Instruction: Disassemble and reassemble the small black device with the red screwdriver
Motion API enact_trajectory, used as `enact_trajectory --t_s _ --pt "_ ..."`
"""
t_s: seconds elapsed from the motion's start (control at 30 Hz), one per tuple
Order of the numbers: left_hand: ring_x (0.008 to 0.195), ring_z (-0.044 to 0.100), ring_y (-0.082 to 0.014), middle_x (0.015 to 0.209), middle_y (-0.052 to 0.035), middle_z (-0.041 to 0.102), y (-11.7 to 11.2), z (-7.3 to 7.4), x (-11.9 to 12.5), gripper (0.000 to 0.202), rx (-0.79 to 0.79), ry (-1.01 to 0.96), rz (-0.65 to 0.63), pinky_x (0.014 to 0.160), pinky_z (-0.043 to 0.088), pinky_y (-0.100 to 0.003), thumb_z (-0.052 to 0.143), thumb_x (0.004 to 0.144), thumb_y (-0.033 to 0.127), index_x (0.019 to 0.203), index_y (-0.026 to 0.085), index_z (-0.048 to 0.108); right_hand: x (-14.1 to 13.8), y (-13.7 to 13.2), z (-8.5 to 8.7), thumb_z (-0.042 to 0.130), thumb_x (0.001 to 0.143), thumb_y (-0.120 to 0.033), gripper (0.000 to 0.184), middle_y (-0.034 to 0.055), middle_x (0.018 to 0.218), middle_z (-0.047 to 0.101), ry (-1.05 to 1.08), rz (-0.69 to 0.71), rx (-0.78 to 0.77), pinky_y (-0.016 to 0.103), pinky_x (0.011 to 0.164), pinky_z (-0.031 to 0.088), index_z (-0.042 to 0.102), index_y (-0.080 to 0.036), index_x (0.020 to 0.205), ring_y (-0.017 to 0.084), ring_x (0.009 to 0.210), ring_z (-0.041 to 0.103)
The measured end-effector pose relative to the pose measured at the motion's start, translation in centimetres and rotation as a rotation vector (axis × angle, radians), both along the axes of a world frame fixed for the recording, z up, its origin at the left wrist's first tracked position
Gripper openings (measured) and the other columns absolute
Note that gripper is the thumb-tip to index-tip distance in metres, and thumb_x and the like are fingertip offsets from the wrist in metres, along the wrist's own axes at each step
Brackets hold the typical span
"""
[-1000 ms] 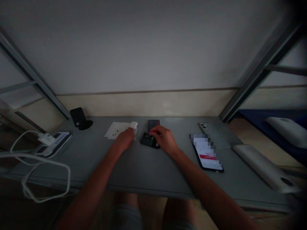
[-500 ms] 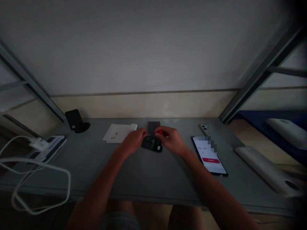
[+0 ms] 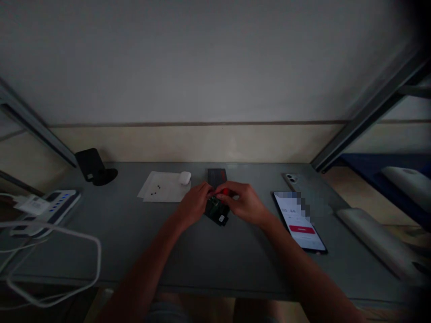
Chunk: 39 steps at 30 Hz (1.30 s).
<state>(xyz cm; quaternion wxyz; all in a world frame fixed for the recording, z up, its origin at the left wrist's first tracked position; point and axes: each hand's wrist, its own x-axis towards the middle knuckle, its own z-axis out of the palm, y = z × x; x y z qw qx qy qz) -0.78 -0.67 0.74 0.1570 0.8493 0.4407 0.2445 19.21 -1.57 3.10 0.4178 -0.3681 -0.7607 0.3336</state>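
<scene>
A small black device with an exposed green circuit board (image 3: 218,212) lies tilted on the grey table, with a white label at its near corner. My left hand (image 3: 196,202) is closed, fingers pinched at the board's upper left edge; whatever they grip is hidden. My right hand (image 3: 245,202) is closed on a small red-handled tool (image 3: 225,192) over the device's upper end. Its tip is hidden by the fingers. Just behind both hands lies a flat dark box (image 3: 216,176).
Several tiny dark screws (image 3: 155,190) lie on white paper (image 3: 166,194) beside a white earbud case (image 3: 185,178). A lit phone (image 3: 299,224) and another phone (image 3: 290,180) are at right. At left are a black stand (image 3: 90,165), a power strip (image 3: 55,211) and white cables (image 3: 97,251).
The device has turned clockwise, its labelled end now nearer me. My hands have come closer together over its upper end. The whole view has shifted slightly.
</scene>
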Motion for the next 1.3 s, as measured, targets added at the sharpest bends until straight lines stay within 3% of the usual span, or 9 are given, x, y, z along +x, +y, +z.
enact_trajectory --t_s 0.17,0.33,0.47,0.63,0.8,1.0,1.3 --pt "0.089 0.061 -0.019 0.092 -0.0038 0.063 0.3 0.0 0.1 0.016 -0.002 -0.015 0.048 0.08 0.047 -0.03 0.043 0.104 0.026 0.097 0.02 0.057 0.3 0.2 -0.2 0.063 0.091 -0.024 0.014 0.0038 0.094 0.075 -0.027 0.023 0.025 0.029 0.073 0.054 0.074 -0.022 0.098 0.016 0.079 0.069" --pt "0.093 0.062 -0.0193 0.097 -0.0049 0.065 0.1 0.3 0.0 0.013 0.027 -0.031 0.017 0.084 0.047 -0.031 0.048 0.102 0.024 0.098 0.019 0.059 0.5 0.3 -0.4 0.065 0.091 -0.025 0.017 0.002 0.091 0.075 -0.034 0.029 0.006 0.027 0.073 0.055 0.073 -0.023 0.105 0.015 0.077 0.068" --pt "0.097 0.063 -0.0191 0.102 -0.0041 0.068 0.0 0.6 0.0 0.011 0.035 -0.043 -0.025 0.09 0.047 -0.032 0.052 0.101 0.025 0.101 0.02 0.062 0.5 0.4 -0.4 0.07 0.088 -0.027 0.033 -0.0018 0.078 0.069 0.103 -0.145 0.005 0.026 0.068 0.054 0.066 -0.023 0.12 0.014 0.068 0.066" --pt "0.099 0.065 -0.0184 0.105 -0.0036 0.07 0.0 0.7 0.3 0.013 0.033 -0.069 -0.074 0.093 0.046 -0.033 0.054 0.1 0.024 0.103 0.021 0.066 0.3 0.5 -0.1 0.07 0.087 -0.028 0.015 -0.0005 0.078 0.068 0.299 -0.283 0.058 0.026 0.064 0.055 0.066 -0.02 0.099 0.013 0.064 0.064" --pt "0.1 0.066 -0.0183 0.105 -0.0039 0.072 0.0 0.4 0.5 0.012 0.021 -0.17 -0.066 0.094 0.047 -0.032 0.057 0.099 0.025 0.102 0.021 0.068 0.2 0.4 0.1 0.068 0.087 -0.027 0.014 -0.0013 0.076 0.067 0.333 -0.296 0.077 0.026 0.063 0.055 0.066 -0.021 0.099 0.012 0.061 0.063" --pt "0.098 0.066 -0.0189 0.103 -0.0045 0.072 0.0 0.4 0.6 0.013 -0.028 -0.233 -0.039 0.092 0.048 -0.033 0.06 0.097 0.027 0.101 0.021 0.071 0.2 0.3 0.1 0.069 0.087 -0.027 0.013 -0.0005 0.077 0.068 0.304 -0.284 0.097 0.027 0.063 0.056 0.069 -0.021 0.098 0.013 0.062 0.064" --pt "0.1 0.064 -0.0217 0.1 -0.0051 0.076 -0.3 1.2 1.2 0.004 -0.027 -0.314 -0.03 0.095 0.045 -0.038 0.071 0.089 0.023 0.091 0.02 0.074 0.4 -0.1 0.2 0.069 0.087 -0.029 0.012 0.0039 0.093 0.074 0.209 -0.254 0.143 0.03 0.071 0.06 0.072 -0.021 0.096 0.015 0.072 0.068"
